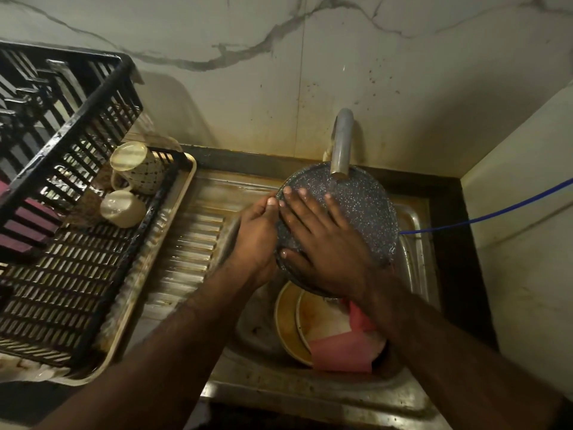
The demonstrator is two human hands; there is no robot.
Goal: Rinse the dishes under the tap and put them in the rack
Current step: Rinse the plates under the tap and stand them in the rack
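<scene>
A dark speckled pan [359, 209] is held tilted over the sink [415, 262], right under the grey tap [340, 144], and water runs onto its upper part. My left hand [255, 240] grips the pan at its left rim, by the handle. My right hand [322, 243] lies flat on the pan's surface with fingers spread. Below the pan, in the sink basin, lie stained plates [291, 324] and a pink cloth [344, 349]. The black slatted rack [77, 259] stands at the left with two pale mugs [130, 187] upside down in it.
The rack rests on a beige tray [148, 280] beside the ribbed steel drainboard [192, 243]. A second black crate [62, 97] leans above the rack. A blue hose [496, 212] runs from the right wall to the sink. A marble wall is behind the tap.
</scene>
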